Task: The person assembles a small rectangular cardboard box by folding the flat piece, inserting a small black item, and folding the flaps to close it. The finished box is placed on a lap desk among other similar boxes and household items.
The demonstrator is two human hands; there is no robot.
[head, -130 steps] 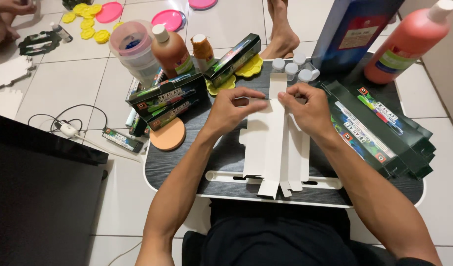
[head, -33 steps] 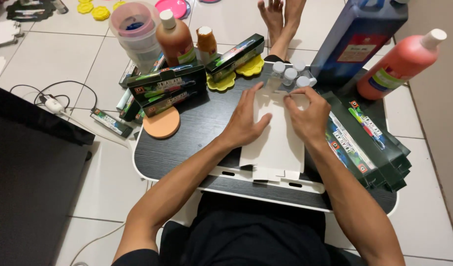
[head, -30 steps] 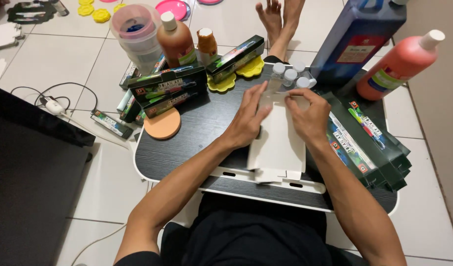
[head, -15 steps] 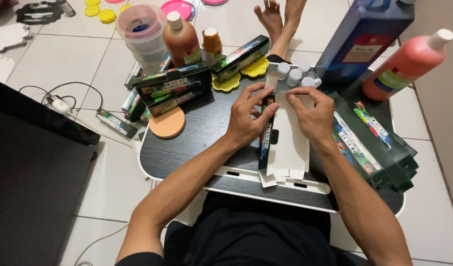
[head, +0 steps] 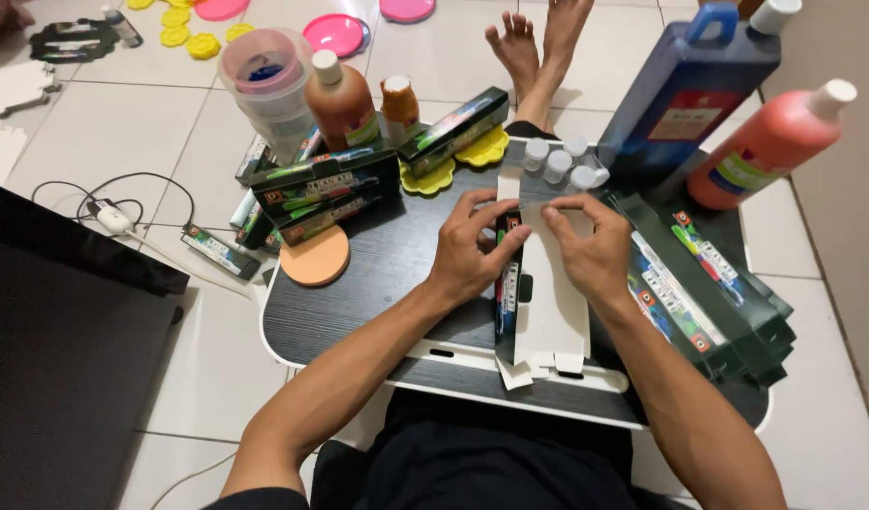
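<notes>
At frame centre, a long white carton (head: 548, 302) with a dark printed side lay on the black woodgrain surface (head: 359, 312). The left hand (head: 472, 250) pinched its upper left edge, fingers closed on the card; the right hand (head: 595, 250) clamped its upper right. Dark green boxes (head: 708, 293) lined the right edge; a blue jug (head: 684, 94) and a red bottle (head: 769, 146) stood at the upper right.

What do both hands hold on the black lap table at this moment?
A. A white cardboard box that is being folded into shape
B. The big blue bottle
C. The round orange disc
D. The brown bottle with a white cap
A: the left hand and the right hand both grip the long white cardboard box, half folded, on the black lap table.
</notes>
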